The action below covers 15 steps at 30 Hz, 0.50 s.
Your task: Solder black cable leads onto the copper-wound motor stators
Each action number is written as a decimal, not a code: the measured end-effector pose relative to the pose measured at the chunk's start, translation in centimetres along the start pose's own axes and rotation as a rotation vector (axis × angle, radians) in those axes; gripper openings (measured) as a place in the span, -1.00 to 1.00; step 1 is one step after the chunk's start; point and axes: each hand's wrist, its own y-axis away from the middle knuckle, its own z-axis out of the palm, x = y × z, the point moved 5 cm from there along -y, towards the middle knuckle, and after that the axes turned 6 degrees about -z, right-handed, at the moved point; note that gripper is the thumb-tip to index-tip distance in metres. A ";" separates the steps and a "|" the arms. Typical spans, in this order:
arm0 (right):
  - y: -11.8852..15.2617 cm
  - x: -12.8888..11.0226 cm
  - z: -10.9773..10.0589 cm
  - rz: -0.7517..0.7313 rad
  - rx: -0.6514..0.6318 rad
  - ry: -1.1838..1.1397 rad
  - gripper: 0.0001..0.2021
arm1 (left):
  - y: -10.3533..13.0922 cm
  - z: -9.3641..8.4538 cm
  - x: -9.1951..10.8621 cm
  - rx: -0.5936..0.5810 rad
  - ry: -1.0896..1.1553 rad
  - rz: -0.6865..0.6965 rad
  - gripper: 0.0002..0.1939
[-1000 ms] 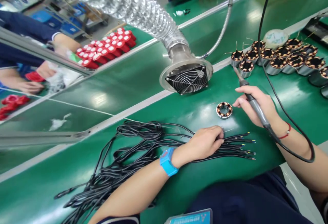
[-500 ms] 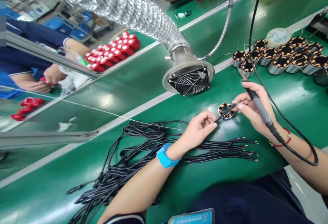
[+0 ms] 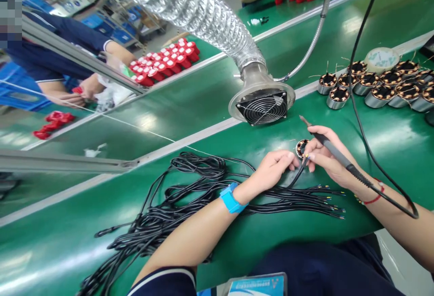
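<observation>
The left hand (image 3: 275, 166) pinches one black cable (image 3: 297, 175) between its fingertips, with the single wound stator (image 3: 301, 148) lying on the green belt (image 3: 389, 138) just at its 1 o'clock, between both hands. The right hand (image 3: 327, 157) is closed around one soldering iron (image 3: 334, 151), its tip pointing toward 10 o'clock, fingertips touching the cable's end beside the stator. A bundle of black cables (image 3: 190, 192) lies at 8 o'clock of the stator; about a dozen finished stators (image 3: 379, 86) stand at 2 o'clock; one extraction fan (image 3: 263, 106) sits at 11 o'clock.

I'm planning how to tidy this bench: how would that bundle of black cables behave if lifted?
The black cables would probably flop and sag, since they lie in loose loops. They look tangled, so lifting one would likely drag others. The stripped ends fan apart and could snag.
</observation>
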 end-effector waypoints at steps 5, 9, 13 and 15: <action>0.3 -0.3 0.6 -0.067 -0.028 0.062 -0.50 | 0.4 0.5 0.8 -0.075 -0.012 0.015 -0.54; 0.3 -1.6 0.8 -0.133 -0.028 0.132 -0.54 | 0.6 0.7 1.2 -0.109 0.008 -0.001 -0.56; 0.8 -2.7 1.3 -0.233 -0.070 0.264 -0.62 | 0.6 1.4 1.3 -0.228 0.203 -0.054 -0.56; 1.2 -3.1 1.5 -0.305 -0.084 0.339 -0.62 | 0.9 2.3 1.2 -0.353 0.439 -0.140 -0.51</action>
